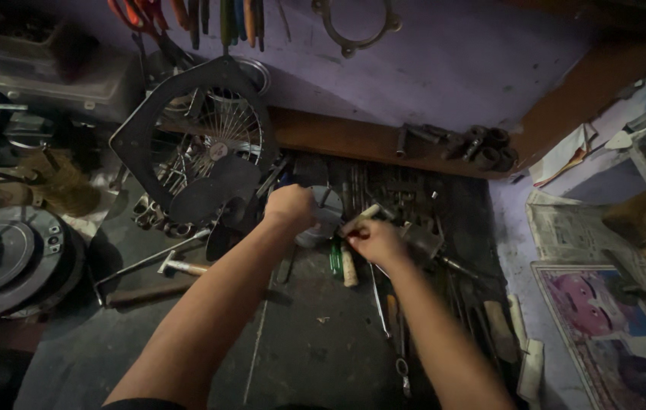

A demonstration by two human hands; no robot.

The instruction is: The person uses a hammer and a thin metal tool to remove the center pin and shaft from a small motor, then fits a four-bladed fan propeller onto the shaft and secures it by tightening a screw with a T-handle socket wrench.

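My left hand (pixel 289 206) rests on a round grey metal part (pixel 321 225) on the dark workbench, gripping its upper left side. My right hand (pixel 373 240) is closed on a tool with a pale wooden handle (pixel 358 219), whose handle sticks up and to the left toward the round part. A green-handled screwdriver (pixel 335 257) and another wooden-handled tool (pixel 349 267) lie just below the two hands. What the tool's tip touches is hidden by my fingers.
A black fan frame with a wire guard (pixel 200 130) leans at back left. A hammer (pixel 180 266), a round motor part (pixel 4 258) and several loose tools (pixel 414 205) lie around. Pliers (pixel 216 15) hang on the purple wall. Newspapers (pixel 589 243) lie at right.
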